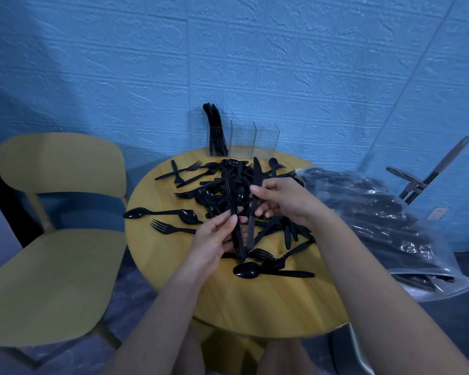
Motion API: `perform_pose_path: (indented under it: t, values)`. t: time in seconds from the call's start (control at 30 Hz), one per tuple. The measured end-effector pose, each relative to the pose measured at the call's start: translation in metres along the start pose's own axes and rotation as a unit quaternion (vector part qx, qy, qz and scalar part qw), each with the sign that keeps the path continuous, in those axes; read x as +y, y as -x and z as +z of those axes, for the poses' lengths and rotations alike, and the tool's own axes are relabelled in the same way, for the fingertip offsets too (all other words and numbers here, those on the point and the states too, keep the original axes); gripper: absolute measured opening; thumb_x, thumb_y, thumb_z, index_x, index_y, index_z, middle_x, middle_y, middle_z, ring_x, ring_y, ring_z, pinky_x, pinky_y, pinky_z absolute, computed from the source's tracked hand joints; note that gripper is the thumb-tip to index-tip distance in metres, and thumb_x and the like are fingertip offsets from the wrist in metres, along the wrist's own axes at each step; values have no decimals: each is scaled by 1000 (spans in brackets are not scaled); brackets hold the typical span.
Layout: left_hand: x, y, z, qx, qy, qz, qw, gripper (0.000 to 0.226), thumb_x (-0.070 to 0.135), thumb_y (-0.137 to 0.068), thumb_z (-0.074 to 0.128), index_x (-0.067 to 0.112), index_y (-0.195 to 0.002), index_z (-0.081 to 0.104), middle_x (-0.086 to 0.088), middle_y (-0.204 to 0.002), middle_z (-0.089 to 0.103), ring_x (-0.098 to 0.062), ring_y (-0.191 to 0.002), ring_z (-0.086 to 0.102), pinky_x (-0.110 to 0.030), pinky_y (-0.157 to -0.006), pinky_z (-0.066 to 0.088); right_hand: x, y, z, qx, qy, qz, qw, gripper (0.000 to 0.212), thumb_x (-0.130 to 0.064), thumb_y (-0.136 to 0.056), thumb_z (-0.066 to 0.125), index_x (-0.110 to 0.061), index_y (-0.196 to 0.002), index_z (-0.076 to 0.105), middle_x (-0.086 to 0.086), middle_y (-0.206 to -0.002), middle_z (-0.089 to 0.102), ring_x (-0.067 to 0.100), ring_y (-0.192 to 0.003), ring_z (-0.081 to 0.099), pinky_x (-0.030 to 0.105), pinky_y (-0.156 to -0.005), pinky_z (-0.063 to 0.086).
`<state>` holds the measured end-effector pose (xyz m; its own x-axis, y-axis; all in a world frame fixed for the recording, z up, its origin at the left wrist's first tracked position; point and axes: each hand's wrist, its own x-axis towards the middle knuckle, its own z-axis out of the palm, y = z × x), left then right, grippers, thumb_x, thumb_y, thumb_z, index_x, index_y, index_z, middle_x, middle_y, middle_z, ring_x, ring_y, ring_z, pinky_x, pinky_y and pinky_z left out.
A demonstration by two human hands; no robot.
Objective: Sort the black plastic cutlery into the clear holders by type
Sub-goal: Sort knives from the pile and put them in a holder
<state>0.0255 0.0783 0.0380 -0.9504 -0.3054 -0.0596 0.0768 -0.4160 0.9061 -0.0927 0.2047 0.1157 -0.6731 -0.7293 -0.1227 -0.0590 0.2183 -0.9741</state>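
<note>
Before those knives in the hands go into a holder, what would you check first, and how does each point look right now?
1. Left hand grips its bundle of knives: ok.
2. Right hand pinches one knife: ok.
3. Held pieces all the same type: cannot tell, they overlap.
4. Left holder already holds knives: ok.
5. Middle holder and right holder free for other types: ok.
6. Path over the cutlery pile to the holders: ok.

Black cutlery (228,190), yellow table (255,307), blue brick-patterned wall (282,63).
</note>
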Motion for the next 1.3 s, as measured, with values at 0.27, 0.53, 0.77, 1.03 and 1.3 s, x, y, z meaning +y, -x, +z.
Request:
perform_pose_path:
  t: [0.27, 0.53, 0.77, 1.03, 1.3]
  values:
    - [2, 2, 2, -30, 1, 5, 1000, 20, 12, -94, 49, 11, -110, 62, -1, -95, 74, -15, -80, 71, -28, -59, 57, 6, -19, 16, 33, 255, -58, 965, 34, -33, -89, 63, -12, -65, 52, -4, -53, 47, -1, -45, 44, 15, -51, 37]
    - [0, 2, 0, -23, -10, 4, 1000, 21, 10, -93, 52, 18, -109, 62, 2, -89, 74, -13, -80, 71, -26, -59, 56, 11, -14, -4, 111, 391, -9, 914, 32, -49, -88, 58, -20, -74, 63, -3, -73, 65, 7, -62, 56, 22, -58, 45]
    - [-1, 0, 1, -18, 1, -2, 1000, 22, 9, -94, 50, 18, -110, 62, -3, -94, 72, -14, -79, 71, -28, -60, 58, 38, -15, -22, 135, 563, 201, 790, 51, -61, -88, 51, -12, -75, 44, 6, -90, 52, 26, -87, 57, 36, -74, 47]
    - [-1, 1, -1, -17, 0, -4, 1000, 25, 10, -94, 51, 16, -115, 62, -2, -94, 72, -14, -81, 70, -28, -60, 58, 50, -24, -30, 155, 370, 208, 892, 31, -29, -83, 67, -11, -65, 49, 3, -68, 53, 18, -64, 51, 28, -61, 43]
    - [0, 0, -1, -3, 7, 3, 1000, 23, 11, -93, 52, 18, -113, 62, -2, -95, 72, -15, -85, 71, -28, -61, 57, 18, -3, -26, 180, 116, 24, 977, 24, -10, -92, 57, -11, -72, 45, 4, -71, 68, 6, -40, 51, 17, -41, 38]
